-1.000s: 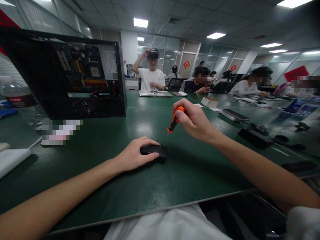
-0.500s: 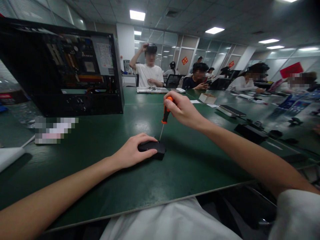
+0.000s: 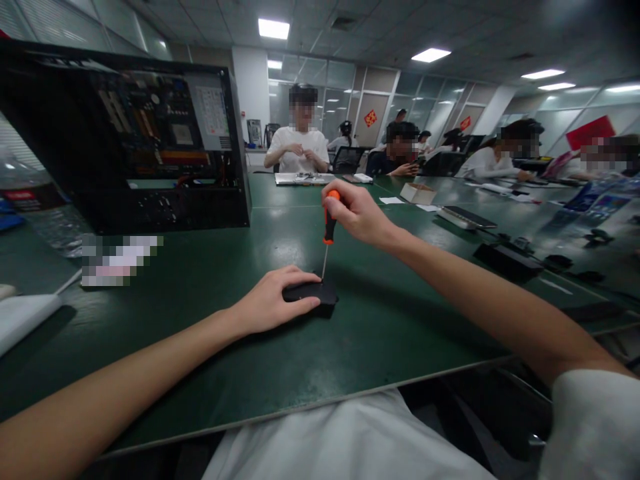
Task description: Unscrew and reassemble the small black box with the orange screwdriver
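On a dark green workbench (image 3: 210,347), close to the person's body, lies a small flat black device (image 3: 315,295), probably an upturned computer mouse, though its make is hard to tell. Their left hand (image 3: 267,303) rests over its near side, fingers spread and pressing down, seemingly to keep it from sliding or turning. Their right hand (image 3: 353,213) is closed around the orange and black handle of a small screwdriver (image 3: 327,233), pinching it near the top. That tool stands almost upright, its thin metal shaft pointing down so the tip meets the device's far edge, likely at a screw, though none can be made out. Both bare forearms reach in from the bottom corners.

To the left, further back, stands an open black computer case (image 3: 150,140) with its circuit boards exposed. A plastic water bottle (image 3: 40,207) sits at the far left, blurred. Across the long table, several other people sit at their own work, well apart from this person's hands.
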Motion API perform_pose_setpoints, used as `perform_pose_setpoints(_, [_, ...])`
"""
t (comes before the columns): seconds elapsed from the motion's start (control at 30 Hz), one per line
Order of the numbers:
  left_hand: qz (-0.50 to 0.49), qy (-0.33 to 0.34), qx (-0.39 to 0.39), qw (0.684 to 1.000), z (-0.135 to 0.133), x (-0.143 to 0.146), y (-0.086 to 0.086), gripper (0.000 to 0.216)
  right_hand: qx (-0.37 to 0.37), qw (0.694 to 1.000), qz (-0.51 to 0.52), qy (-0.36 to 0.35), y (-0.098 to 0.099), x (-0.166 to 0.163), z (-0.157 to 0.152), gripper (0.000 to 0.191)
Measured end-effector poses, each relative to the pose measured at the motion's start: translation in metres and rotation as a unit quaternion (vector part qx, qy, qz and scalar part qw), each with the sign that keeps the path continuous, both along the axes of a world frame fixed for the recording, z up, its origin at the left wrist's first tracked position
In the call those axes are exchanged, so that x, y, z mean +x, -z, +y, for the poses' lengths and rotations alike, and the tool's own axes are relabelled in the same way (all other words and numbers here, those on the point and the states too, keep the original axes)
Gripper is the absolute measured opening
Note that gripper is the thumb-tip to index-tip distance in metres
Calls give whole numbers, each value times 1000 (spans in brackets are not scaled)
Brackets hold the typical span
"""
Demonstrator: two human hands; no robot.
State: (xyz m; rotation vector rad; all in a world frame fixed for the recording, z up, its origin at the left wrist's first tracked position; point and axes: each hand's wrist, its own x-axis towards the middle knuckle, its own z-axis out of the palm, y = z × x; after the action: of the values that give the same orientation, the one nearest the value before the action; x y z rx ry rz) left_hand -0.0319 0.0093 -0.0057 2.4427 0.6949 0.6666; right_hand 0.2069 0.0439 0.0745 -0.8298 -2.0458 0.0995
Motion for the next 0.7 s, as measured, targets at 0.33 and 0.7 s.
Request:
perform_pose_setpoints(0.33, [-8, -16, 18, 1000, -7, 0, 4, 36, -1, 945, -327, -16, -65, -13, -50, 9])
perform_pose_setpoints(0.7, [-2, -22, -21, 1000, -5, -15, 2, 37, -42, 926, -360, -103, -80, -27, -67, 14])
